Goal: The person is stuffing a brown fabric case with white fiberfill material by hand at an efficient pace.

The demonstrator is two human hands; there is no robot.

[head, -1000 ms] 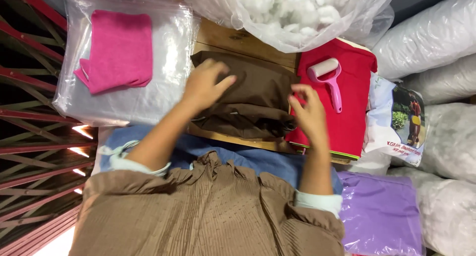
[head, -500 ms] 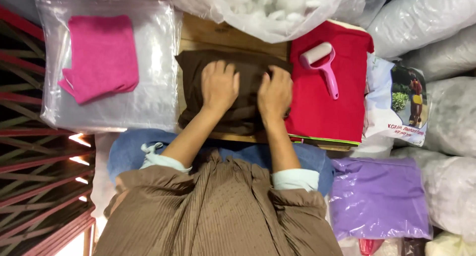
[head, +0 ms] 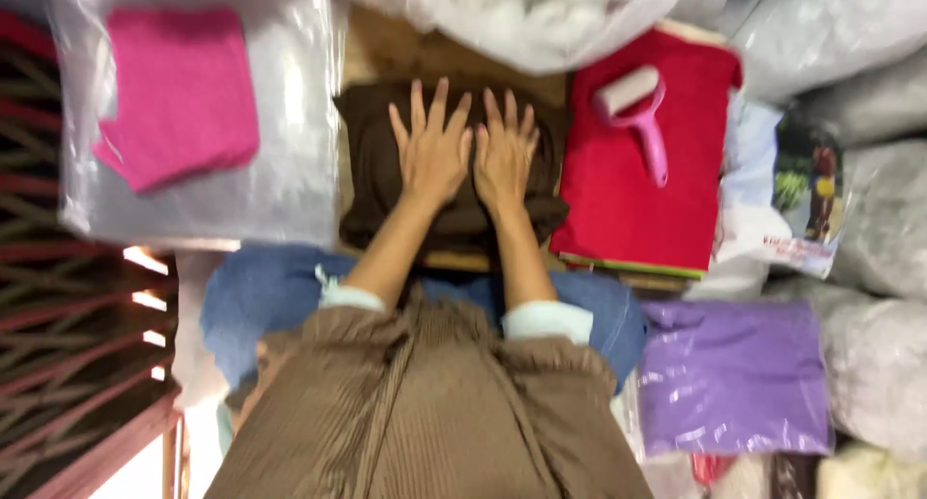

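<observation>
Left hand (head: 432,151) and right hand (head: 502,153) flat, fingers spread, side by side on brown cloth (head: 377,175); gripping nothing; cloth directly beneath both palms; lint roller (head: 639,113) right.

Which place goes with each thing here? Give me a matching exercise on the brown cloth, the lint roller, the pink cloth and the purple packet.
Things:
1. brown folded cloth
2. pink lint roller
3. pink cloth
4. purple packet

Places:
A. inside a clear plastic bag, far left
B. lying on the red cloth
C. lower right, beside the blue jeans
D. under the left hand and right hand, both pressed flat

Pairs: 1-D, 2-B, 3-A, 4-C
</observation>
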